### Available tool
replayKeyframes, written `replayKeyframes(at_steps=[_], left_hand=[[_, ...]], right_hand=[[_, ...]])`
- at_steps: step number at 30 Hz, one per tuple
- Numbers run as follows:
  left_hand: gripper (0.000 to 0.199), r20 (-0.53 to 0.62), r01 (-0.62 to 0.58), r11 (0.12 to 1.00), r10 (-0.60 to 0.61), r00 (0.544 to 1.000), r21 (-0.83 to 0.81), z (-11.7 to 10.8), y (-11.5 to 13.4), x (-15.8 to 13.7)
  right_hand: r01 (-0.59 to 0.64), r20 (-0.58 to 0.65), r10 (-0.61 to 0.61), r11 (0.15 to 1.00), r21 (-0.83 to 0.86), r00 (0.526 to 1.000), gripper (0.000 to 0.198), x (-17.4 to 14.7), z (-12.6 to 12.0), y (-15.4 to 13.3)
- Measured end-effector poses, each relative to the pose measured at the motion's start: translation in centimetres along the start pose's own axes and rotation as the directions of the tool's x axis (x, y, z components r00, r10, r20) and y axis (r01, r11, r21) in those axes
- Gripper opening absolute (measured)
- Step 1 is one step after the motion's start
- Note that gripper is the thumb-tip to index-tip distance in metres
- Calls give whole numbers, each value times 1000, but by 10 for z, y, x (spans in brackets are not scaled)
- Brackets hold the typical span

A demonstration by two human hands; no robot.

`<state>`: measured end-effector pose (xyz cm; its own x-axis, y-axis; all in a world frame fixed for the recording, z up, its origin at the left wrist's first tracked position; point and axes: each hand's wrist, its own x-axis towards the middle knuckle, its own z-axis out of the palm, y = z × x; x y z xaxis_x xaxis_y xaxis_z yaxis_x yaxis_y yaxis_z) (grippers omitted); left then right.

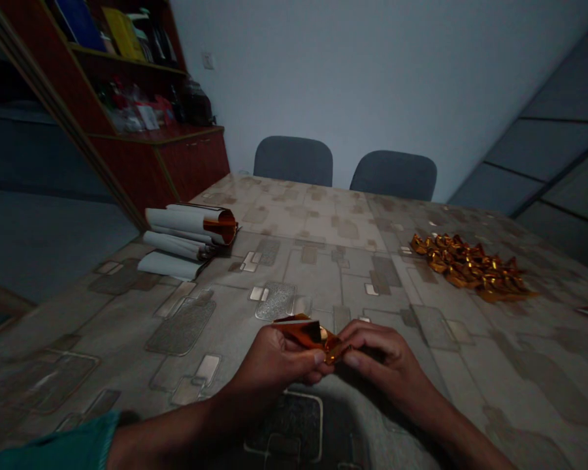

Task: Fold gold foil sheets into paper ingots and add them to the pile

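Two hands close together over the near side of the bench [318, 258], clamped on one piece of gold foil [298, 331]; left hand [279, 359] grips its flat, open part, thumb on the near edge; right hand [382, 352] pinches the crumpled end between thumb and fingers. Step in hand, by my reading: folding or shaping the foil, partly done — one end gathered, the other flat. Next move seems to call for a steady left hold and small, firm finger work on the right; thin stuff, likely to tear if tugged. Far right of the hands, a cluster of shaped foil pieces [470, 267]; to the left, curled white-backed sheets [176, 238] — both well apart from the work.
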<state>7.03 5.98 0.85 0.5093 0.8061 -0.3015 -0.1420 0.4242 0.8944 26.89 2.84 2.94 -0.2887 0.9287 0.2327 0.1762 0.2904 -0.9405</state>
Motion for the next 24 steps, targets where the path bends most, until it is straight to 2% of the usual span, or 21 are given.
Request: replayKeyframes(at_steps=[2,4,8,10,15,19,24], left_hand=[[32,-17,14,1000,-14,1000,-6,2,3,-1],[34,-24,34,999,-34,999,-7,2,6,-2],[37,-41,64,998,-65,997,-11,0,13,-1],[36,-41,51,999,-52,998,-10,-2,16,0],[32,-38,10,1000,-10,999,-9,-3,18,1],[30,-35,7,1000,-6,999,25,-1,17,0],[29,-3,-18,1000,18,1000,9,2,12,-1]], right_hand=[[-45,-31,45,999,-20,999,24,-1,2,0],[-41,-17,40,997,-61,999,24,-1,0,1],[114,144,-85,973,-201,986,20,-2,-12,4],[172,173,-132,956,-239,976,22,-3,-18,5],[90,59,-79,968,-233,995,38,-5,-20,2],[134,145,-110,976,-172,983,13,-2,-17,-2],[121,157,-90,973,-198,984,13,0,-8,-7]])
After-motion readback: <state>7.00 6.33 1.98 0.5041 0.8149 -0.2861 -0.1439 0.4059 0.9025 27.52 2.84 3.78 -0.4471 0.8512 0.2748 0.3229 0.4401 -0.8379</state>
